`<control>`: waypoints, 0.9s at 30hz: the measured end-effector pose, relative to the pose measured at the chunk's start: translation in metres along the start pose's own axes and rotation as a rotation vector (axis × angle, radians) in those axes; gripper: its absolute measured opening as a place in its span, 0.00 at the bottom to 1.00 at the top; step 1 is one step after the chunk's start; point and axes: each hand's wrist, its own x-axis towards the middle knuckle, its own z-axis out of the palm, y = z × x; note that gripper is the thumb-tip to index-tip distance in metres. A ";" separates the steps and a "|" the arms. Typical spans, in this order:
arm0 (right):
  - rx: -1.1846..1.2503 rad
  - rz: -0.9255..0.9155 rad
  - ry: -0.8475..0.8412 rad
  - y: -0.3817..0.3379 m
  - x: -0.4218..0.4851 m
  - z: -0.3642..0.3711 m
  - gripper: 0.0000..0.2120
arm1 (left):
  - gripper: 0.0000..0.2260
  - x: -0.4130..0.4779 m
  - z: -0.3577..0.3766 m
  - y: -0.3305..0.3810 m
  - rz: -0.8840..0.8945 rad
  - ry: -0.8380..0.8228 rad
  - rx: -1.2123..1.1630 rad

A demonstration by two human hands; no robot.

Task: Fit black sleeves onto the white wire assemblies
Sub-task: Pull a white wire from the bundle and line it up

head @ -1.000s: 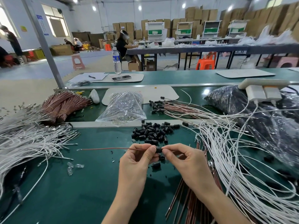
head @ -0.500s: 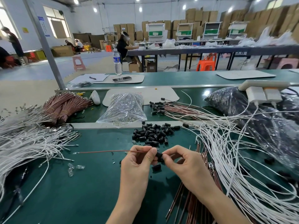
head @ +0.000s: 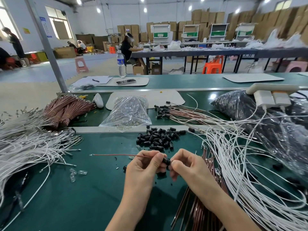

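Observation:
My left hand (head: 143, 165) pinches a thin red-brown wire (head: 116, 155) that sticks out level to the left over the green bench. My right hand (head: 188, 165) pinches a black sleeve (head: 166, 161) at the wire's right end, between the two sets of fingertips. Just beyond my hands lies a pile of loose black sleeves (head: 156, 138). White wire assemblies (head: 241, 164) spread in a big tangle at the right, and a second white bundle (head: 25, 147) lies at the left.
Brown wires with sleeves fitted (head: 175, 111) lie behind the pile, beside a clear bag of small parts (head: 127, 112). A tied brown wire bundle (head: 66, 109) sits at the back left. A dark plastic bag (head: 266, 117) and white chargers (head: 273, 97) fill the right. More brown wires (head: 200, 210) lie under my right wrist.
Both hands have dropped slightly toward me with the wire and sleeve still pinched between them. The wire's free end stays pointing left.

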 end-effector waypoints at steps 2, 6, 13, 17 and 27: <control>0.076 0.013 0.013 0.000 0.001 0.003 0.07 | 0.10 0.001 0.000 -0.001 -0.022 0.009 -0.080; 0.063 0.036 0.073 0.004 0.004 0.005 0.16 | 0.10 0.005 -0.003 0.001 -0.004 0.099 -0.120; -0.051 -0.033 -0.008 0.008 0.005 0.008 0.14 | 0.09 0.000 -0.001 0.000 0.049 0.065 0.019; -0.068 -0.043 0.033 0.007 0.004 0.005 0.09 | 0.10 -0.001 0.001 0.001 0.013 -0.002 0.027; 0.004 -0.013 0.005 0.004 0.004 0.005 0.12 | 0.12 0.001 0.001 0.003 -0.050 0.031 -0.124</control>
